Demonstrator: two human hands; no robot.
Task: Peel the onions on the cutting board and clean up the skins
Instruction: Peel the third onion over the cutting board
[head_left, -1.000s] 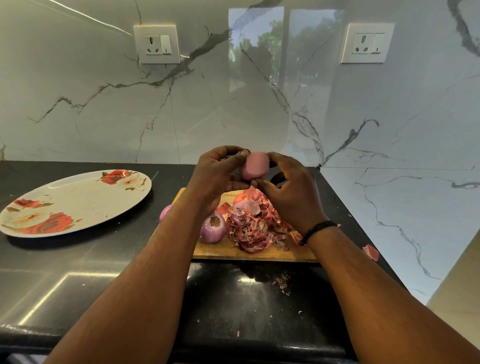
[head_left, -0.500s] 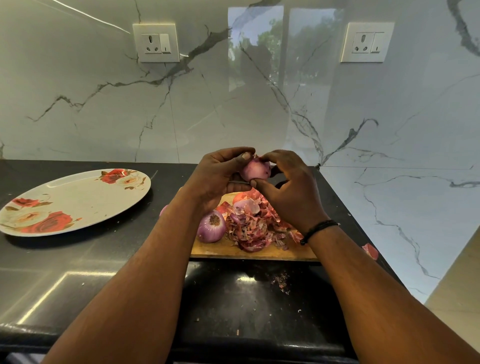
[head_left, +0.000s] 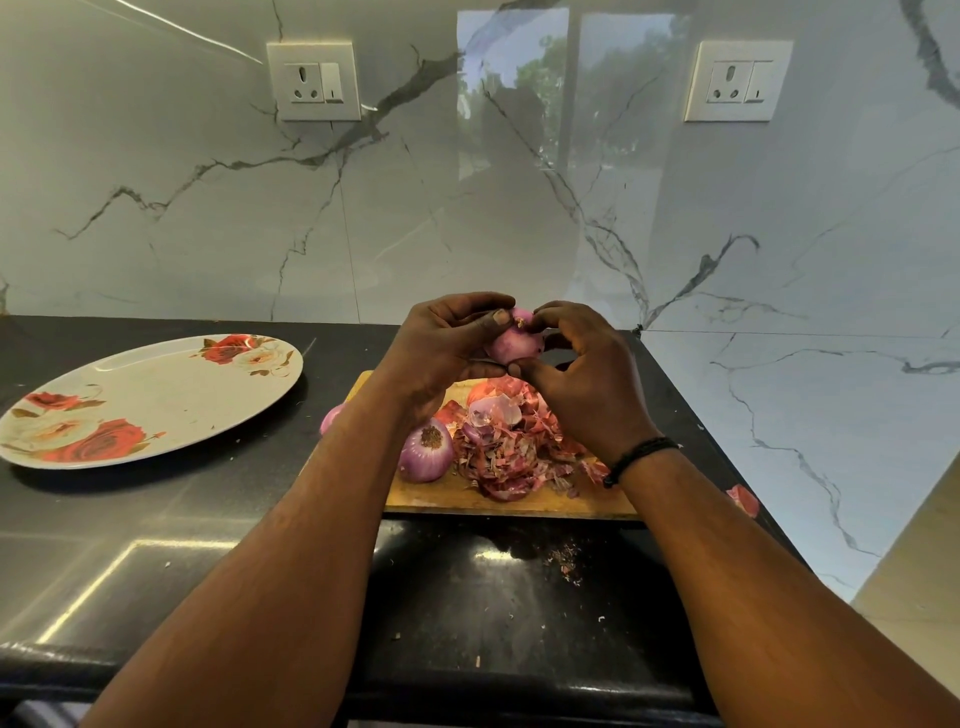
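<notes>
A small purple onion (head_left: 511, 343) is held in the air above the wooden cutting board (head_left: 441, 493). My left hand (head_left: 441, 348) grips it from the left, thumb on its top. My right hand (head_left: 582, 374) holds it from the right, with fingertips pinching at its top end. On the board lies a peeled onion (head_left: 425, 449) beside a heap of red onion skins (head_left: 519, 447). Another onion (head_left: 331, 418) peeks out behind my left forearm, mostly hidden.
A large oval plate with rose print (head_left: 145, 397) lies on the black counter (head_left: 208, 519) at the left. One loose skin piece (head_left: 744, 500) sits right of the board near the counter edge. Skin crumbs (head_left: 563, 561) dot the counter in front. Marble wall behind.
The onion has turned in my hands, so its stem end now faces up. My right fingertips have moved up onto that end, and both hands have dropped slightly.
</notes>
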